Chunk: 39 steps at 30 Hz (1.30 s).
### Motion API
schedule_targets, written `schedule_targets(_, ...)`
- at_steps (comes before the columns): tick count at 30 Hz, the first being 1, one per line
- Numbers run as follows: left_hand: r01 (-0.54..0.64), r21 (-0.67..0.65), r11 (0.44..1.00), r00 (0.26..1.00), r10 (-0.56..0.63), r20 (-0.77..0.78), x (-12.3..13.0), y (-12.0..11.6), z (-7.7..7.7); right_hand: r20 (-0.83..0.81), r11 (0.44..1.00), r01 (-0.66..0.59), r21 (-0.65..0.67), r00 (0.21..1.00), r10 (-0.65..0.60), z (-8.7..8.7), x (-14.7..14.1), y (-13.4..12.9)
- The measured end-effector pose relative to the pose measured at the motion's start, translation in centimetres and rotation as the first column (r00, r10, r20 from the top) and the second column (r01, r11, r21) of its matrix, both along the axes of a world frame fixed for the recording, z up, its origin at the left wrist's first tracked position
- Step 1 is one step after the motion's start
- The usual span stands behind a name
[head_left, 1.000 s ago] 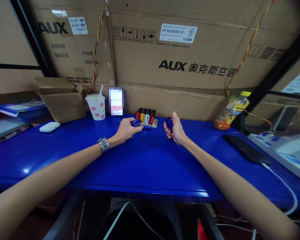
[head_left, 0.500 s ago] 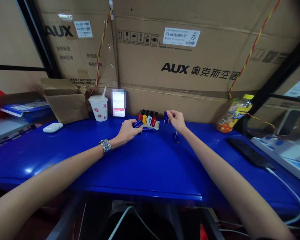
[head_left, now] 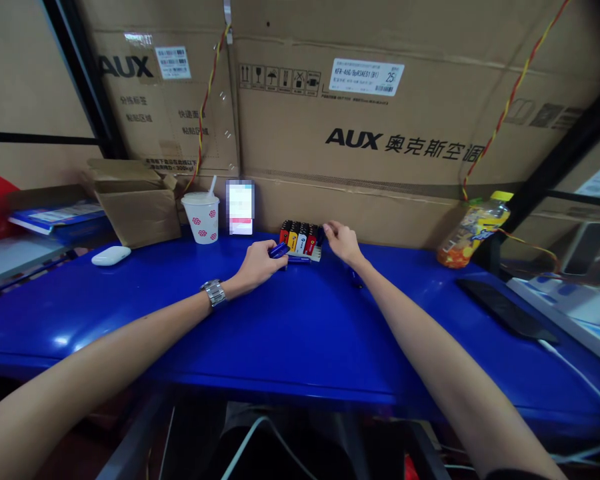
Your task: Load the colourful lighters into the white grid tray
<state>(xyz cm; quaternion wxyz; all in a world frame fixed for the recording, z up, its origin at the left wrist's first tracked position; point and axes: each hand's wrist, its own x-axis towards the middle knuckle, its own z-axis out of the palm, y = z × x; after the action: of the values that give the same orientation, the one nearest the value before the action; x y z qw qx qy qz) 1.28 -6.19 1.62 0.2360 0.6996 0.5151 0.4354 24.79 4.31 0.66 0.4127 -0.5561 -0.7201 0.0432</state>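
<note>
Gripping a blue lighter (head_left: 279, 250) in the left hand (head_left: 259, 265), fingers closed. Right hand (head_left: 341, 241) pinched on the end lighter (head_left: 320, 235) of the lighter row (head_left: 300, 239). Loose lighter (head_left: 298, 260) lies just in front of the row; another (head_left: 356, 279) sits on the blue table (head_left: 130, 333), against the right forearm (head_left: 380, 300).

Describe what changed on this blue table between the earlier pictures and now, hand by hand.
The right hand moved left to the row of lighters, and a dark blue lighter now stands at the row's right end, against its fingertips. A second blue lighter has appeared on the blue table. The left hand still grips its blue lighter; the paper cup stayed put.
</note>
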Motion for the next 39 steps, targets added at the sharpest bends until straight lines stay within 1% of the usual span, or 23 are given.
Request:
schedule_targets(1, 0.000, 0.001, 1.000, 1.000, 0.000, -0.003, 0.0, 0.0, -0.1, -0.033, 0.999, 0.020, 0.034, 0.999, -0.018, 0.5, 0.0, -0.4)
schedule_targets(2, 0.001, 0.005, 1.000, 1.000, -0.001, -0.007, 0.0, 0.1, -0.1, -0.081, 0.999, 0.014, 0.050, 0.997, -0.010, 1.1, -0.1, -0.9)
schedule_targets(3, -0.001, 0.012, 1.000, 1.000, 0.001, -0.011, -0.1, 0.1, -0.1, -0.140, 0.999, -0.028, 0.047, 0.990, 0.035, 1.8, -0.2, -1.3)
schedule_targets(4, -0.005, 0.022, 1.000, 1.000, 0.005, -0.014, -0.1, 0.2, -0.2, -0.199, 0.993, -0.115, 0.019, 0.973, 0.116, 2.5, -0.4, -1.8)
schedule_targets(5, -0.007, 0.033, 0.999, 1.000, 0.008, -0.018, -0.1, 0.2, -0.2, -0.253, 0.973, -0.230, -0.031, 0.943, 0.215, 3.2, -0.6, -2.3)
schedule_targets(7, -0.007, 0.045, 0.999, 1.000, 0.008, -0.021, 0.0, 0.2, -0.2, -0.317, 0.896, -0.423, -0.133, 0.875, 0.365, 4.6, -1.4, -3.5)
schedule_targets(9, 0.008, 0.047, 0.999, 1.000, -0.007, -0.017, 0.0, 0.2, -0.3, -0.298, 0.806, -0.546, -0.230, 0.828, 0.475, 5.6, -2.5, -4.9)
schedule_targets(11, 0.035, 0.053, 0.998, 0.999, -0.035, -0.014, 0.1, 0.1, -0.3, -0.261, 0.696, -0.642, -0.320, 0.767, 0.586, 6.2, -3.7, -6.1)
schedule_targets(12, 0.052, 0.062, 0.997, 0.999, -0.051, -0.015, 0.1, 0.1, -0.3, -0.250, 0.655, -0.674, -0.342, 0.737, 0.628, 6.3, -4.3, -6.6)
schedule_targets(13, 0.068, 0.074, 0.995, 0.998, -0.067, -0.019, 0.2, 0.1, -0.3, -0.239, 0.625, -0.695, -0.354, 0.714, 0.659, 6.4, -4.8, -6.9)
schedule_targets(14, 0.081, 0.087, 0.993, 0.997, -0.079, -0.024, 0.2, 0.0, -0.3, -0.231, 0.611, -0.708, -0.354, 0.700, 0.676, 6.3, -5.2, -7.0)
schedule_targets(15, 0.089, 0.098, 0.991, 0.996, -0.087, -0.028, 0.3, 0.0, -0.3, -0.230, 0.612, -0.713, -0.343, 0.695, 0.681, 6.2, -5.5, -7.0)
schedule_targets(17, 0.093, 0.115, 0.989, 0.996, -0.092, -0.015, 0.3, -0.1, -0.2, -0.271, 0.645, -0.707, -0.288, 0.707, 0.654, 5.8, -5.2, -6.3)
schedule_targets(19, 0.090, 0.124, 0.988, 0.995, -0.094, 0.029, 0.3, -0.1, -0.1, -0.382, 0.710, -0.677, -0.193, 0.719, 0.581, 5.1, -4.1, -5.2)
schedule_targets(21, 0.079, 0.146, 0.986, 0.996, -0.084, 0.031, 0.2, 0.1, 0.1, -0.525, 0.805, -0.588, -0.077, 0.710, 0.468, 4.3, -2.3, -4.0)
schedule_targets(23, 0.064, 0.184, 0.981, 0.995, -0.049, -0.085, -0.2, 0.4, 0.1, -0.623, 0.865, -0.502, -0.011, 0.679, 0.387, 3.3, -0.1, -2.9)
schedule_targets(24, 0.063, 0.209, 0.976, 0.983, -0.024, -0.181, -0.5, 0.6, 0.1, -0.653, 0.887, -0.462, 0.009, 0.669, 0.355, 2.8, 0.9, -2.5)
schedule_targets(25, 0.069, 0.227, 0.971, 0.959, -0.002, -0.283, -0.7, 0.8, 0.1, -0.658, 0.905, -0.426, -0.002, 0.682, 0.319, 2.3, 1.8, -2.2)
schedule_targets(28, 0.101, 0.224, 0.969, 0.853, 0.032, -0.521, -1.6, 1.4, -0.3, -0.617, 0.942, -0.328, -0.070, 0.756, 0.218, 1.0, 3.7, -1.4)
schedule_targets(31, 0.104, 0.174, 0.979, 0.766, 0.032, -0.642, -2.0, 1.5, -0.6, -0.514, 0.962, -0.256, -0.093, 0.840, 0.174, 0.1, 3.9, -0.9)
schedule_targets(35, 0.142, 0.129, 0.981, 0.700, -0.008, -0.714, -2.1, 1.2, -0.7, -0.285, 0.969, -0.223, -0.107, 0.940, 0.185, -0.2, 2.6, -0.5)
schedule_targets(37, 0.161, 0.117, 0.980, 0.687, -0.026, -0.726, -2.0, 1.1, -0.8, -0.180, 0.973, -0.199, -0.117, 0.968, 0.176, -0.1, 1.8, -0.5)
schedule_targets(39, 0.174, 0.122, 0.977, 0.691, -0.033, -0.722, -2.0, 1.0, -0.9, -0.131, 0.977, -0.188, -0.100, 0.976, 0.174, -0.1, 1.1, -0.6)
